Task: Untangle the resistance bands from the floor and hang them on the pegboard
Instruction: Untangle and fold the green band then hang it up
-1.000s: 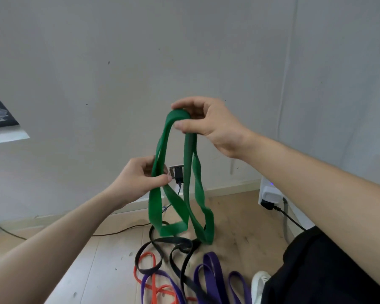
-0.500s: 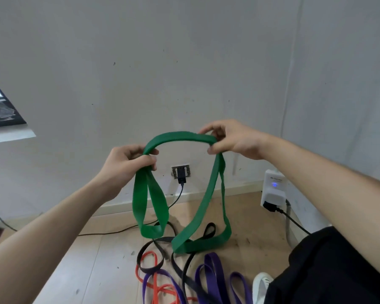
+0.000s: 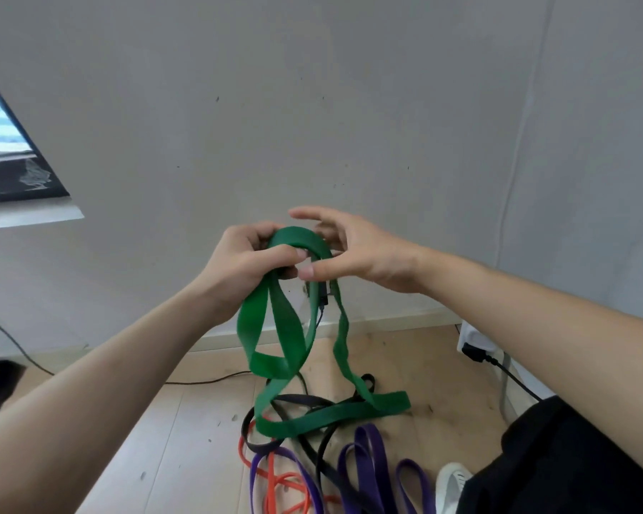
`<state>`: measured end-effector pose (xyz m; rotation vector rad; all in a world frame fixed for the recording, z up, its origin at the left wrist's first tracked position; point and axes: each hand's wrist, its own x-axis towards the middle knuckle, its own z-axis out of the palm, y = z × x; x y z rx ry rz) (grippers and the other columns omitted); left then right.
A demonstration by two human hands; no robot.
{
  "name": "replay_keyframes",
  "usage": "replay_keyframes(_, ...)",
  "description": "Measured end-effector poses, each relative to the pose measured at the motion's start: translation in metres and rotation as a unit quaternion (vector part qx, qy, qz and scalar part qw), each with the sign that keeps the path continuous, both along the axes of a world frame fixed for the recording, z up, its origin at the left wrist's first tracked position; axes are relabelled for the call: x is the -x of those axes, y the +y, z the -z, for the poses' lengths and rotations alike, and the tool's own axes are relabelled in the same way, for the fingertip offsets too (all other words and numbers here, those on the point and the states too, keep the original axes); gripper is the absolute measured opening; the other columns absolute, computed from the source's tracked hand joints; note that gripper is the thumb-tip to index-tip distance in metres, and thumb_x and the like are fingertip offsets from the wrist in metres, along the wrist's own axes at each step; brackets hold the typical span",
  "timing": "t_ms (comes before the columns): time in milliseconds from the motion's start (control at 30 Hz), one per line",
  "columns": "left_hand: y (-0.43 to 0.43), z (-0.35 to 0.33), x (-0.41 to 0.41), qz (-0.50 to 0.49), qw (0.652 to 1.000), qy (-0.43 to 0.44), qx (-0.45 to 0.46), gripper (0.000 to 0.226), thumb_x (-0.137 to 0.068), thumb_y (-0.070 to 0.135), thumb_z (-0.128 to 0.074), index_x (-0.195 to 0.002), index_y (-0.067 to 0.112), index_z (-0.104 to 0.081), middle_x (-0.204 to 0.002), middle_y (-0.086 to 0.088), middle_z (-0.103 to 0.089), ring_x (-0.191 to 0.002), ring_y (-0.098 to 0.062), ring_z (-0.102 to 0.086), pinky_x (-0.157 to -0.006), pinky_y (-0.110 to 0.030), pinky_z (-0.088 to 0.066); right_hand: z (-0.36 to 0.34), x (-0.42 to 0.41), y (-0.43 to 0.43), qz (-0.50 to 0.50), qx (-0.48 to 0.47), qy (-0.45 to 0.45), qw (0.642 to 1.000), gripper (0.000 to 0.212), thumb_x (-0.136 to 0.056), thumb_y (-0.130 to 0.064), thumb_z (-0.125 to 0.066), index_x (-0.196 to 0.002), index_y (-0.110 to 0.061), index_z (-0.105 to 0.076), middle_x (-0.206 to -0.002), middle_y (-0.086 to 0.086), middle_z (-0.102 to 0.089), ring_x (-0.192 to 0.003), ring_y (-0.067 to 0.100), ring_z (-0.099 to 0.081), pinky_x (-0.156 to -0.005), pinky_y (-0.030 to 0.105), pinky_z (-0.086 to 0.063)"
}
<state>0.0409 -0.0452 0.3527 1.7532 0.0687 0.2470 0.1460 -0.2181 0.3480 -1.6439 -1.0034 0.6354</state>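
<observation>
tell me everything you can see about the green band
The green band is a wide, flat, matte strap that looks rubbery, a closed loop twisted into several hanging folds. The left hand grips its gathered top, where it arches over the fingers. The right hand is open beside that arch with its thumb close to it; whether it touches is unclear. The folds dangle in front of the wall, and the lowest stretch lies across the black band on the wooden floor.

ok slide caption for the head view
The left hand grips the green band at its top, right hand open beside it, other bands tangled on the floor.
</observation>
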Motion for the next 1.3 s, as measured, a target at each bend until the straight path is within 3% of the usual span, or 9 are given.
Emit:
replay_keyframes(133,0.003,0.000,0.001,0.013,1.000,-0.003,0.009,0.022,-0.069,0.023,-0.078,-0.087,0.010,-0.076,-0.075,-0.007,-0.067,-0.067,-0.018,-0.063,-0.066,-0.025,-0.054,-0.007,0.005,0.003,0.014,-0.021,-0.074,0.997,0.048,-0.084,-0.013,-0.078,-0.128,-0.011,-0.061,-0.113,0.016,-0.070,-0.105,0.026,-0.068,-0.095,0.037,-0.056)
replay_keyframes(267,0.009,0.009,0.001,-0.004,0.999,0.023,-0.044,0.025,-0.070,0.022,-0.078,-0.093,0.013,-0.072,-0.070,0.001,-0.065,-0.065,-0.016,-0.065,-0.070,-0.030,-0.056,-0.016,-0.001,-0.002,0.046,-0.071,-0.070,0.994,0.033,-0.085,-0.002,-0.074,-0.117,-0.005,-0.067,-0.108,0.011,-0.073,-0.097,0.012,-0.068,-0.092,0.027,-0.055)
replay_keyframes(467,0.016,0.022,0.007,-0.021,0.988,0.049,-0.142,0.020,-0.086,0.005,-0.075,-0.101,0.019,-0.072,-0.089,-0.012,-0.071,-0.072,-0.013,-0.068,-0.076,-0.029,-0.058,-0.025,-0.030,-0.024,0.116,-0.140,0.028,0.983,0.025,-0.086,0.002,-0.069,-0.108,-0.010,-0.068,-0.093,0.004,-0.070,-0.083,0.014,-0.065,-0.088,0.038,-0.055)
replay_keyframes(667,0.011,0.013,0.005,-0.036,0.995,0.013,-0.095,0.026,-0.094,0.006,-0.067,-0.113,0.022,-0.073,-0.079,-0.008,-0.062,-0.068,-0.017,-0.066,-0.076,-0.035,-0.058,-0.010,-0.048,-0.050,0.066,0.045,-0.001,0.997,0.039,-0.083,0.003,-0.073,-0.120,-0.007,-0.064,-0.091,0.016,-0.061,-0.085,0.026,-0.059,-0.087,0.040,-0.051)
replay_keyframes(800,0.002,0.004,0.003,-0.023,0.997,-0.005,-0.068,0.028,-0.097,0.007,-0.062,-0.115,0.024,-0.073,-0.071,-0.012,-0.059,-0.065,-0.020,-0.063,-0.067,-0.029,-0.056,0.001,-0.036,-0.044,0.002,0.133,-0.041,0.990,0.045,-0.081,0.003,-0.076,-0.122,-0.013,-0.063,-0.081,0.001,-0.062,-0.079,0.015,-0.061,-0.079,0.030,-0.051)
replay_keyframes(867,-0.004,0.004,0.001,-0.013,0.998,0.000,-0.057,0.027,-0.097,0.006,-0.062,-0.116,0.021,-0.073,-0.070,-0.009,-0.060,-0.065,-0.021,-0.062,-0.069,-0.031,-0.055,0.003,-0.022,-0.032,0.002,0.110,-0.052,0.993,0.047,-0.082,-0.001,-0.076,-0.125,-0.013,-0.061,-0.075,-0.007,-0.060,-0.073,0.010,-0.061,-0.073,0.025,-0.051)
replay_keyframes(1000,-0.012,0.006,-0.003,-0.011,0.999,0.012,-0.049,0.029,-0.093,0.002,-0.063,-0.116,0.016,-0.072,-0.070,0.006,-0.069,-0.066,-0.019,-0.063,-0.070,-0.030,-0.056,0.001,0.001,-0.008,0.056,-0.008,-0.076,0.995,0.054,-0.083,-0.013,-0.079,-0.132,-0.017,-0.056,-0.082,0.006,-0.060,-0.077,0.016,-0.062,-0.076,0.033,-0.054)
replay_keyframes(1200,-0.003,0.009,0.002,0.005,0.999,0.013,-0.030,0.026,-0.091,0.002,-0.070,-0.115,0.010,-0.069,-0.098,-0.012,-0.075,-0.080,-0.025,-0.073,-0.086,-0.034,-0.061,-0.007,0.001,-0.008,0.083,-0.073,-0.055,0.992,0.029,-0.086,-0.009,-0.075,-0.114,-0.005,-0.069,-0.099,0.021,-0.073,-0.081,0.020,-0.068,-0.076,0.031,-0.059)
replay_keyframes(1300,0.002,0.013,0.003,0.020,0.998,0.018,-0.063,0.029,-0.087,0.012,-0.075,-0.115,0.014,-0.070,-0.107,-0.009,-0.077,-0.094,-0.022,-0.076,-0.089,-0.030,-0.060,-0.008,0.002,-0.006,0.090,-0.089,-0.034,0.991,0.025,-0.086,-0.006,-0.073,-0.111,-0.002,-0.069,-0.090,0.014,-0.072,-0.073,0.013,-0.066,-0.070,0.027,-0.056)
